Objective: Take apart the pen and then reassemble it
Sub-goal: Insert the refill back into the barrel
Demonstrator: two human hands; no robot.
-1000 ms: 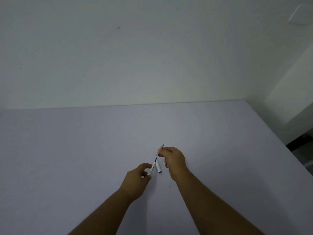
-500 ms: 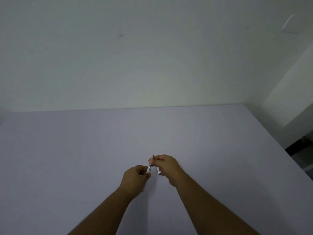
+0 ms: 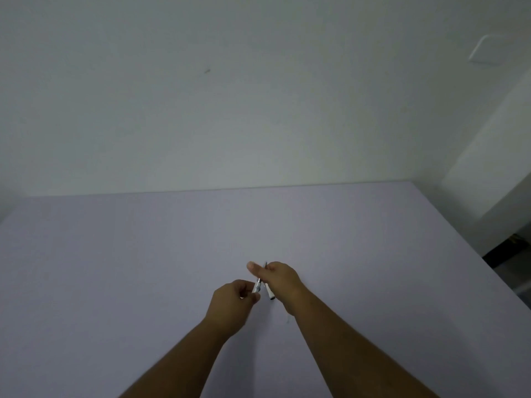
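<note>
left hand [image 3: 230, 301]: fingers curled and pinched on the lower end of the pen barrel [image 3: 256, 287], just above the worktop [image 3: 115, 268].
right hand [image 3: 277, 278]: fingers clamped on the upper part of the same barrel; thumb sticks out to the left; thin dark tip pokes up past the fingers.
pen barrel: slim, white/grey, tilted, spans between the two hands, held mid-air over worktop centre.
white piece [image 3: 269, 293]: second short tube with a dark end, juts down from under the right hand, just beside the barrel; can't tell exactly how it's gripped.
worktop: pale lilac, plain, runs up to a white wall [image 3: 230, 110].
detail: parts too small to tell if joined.
</note>
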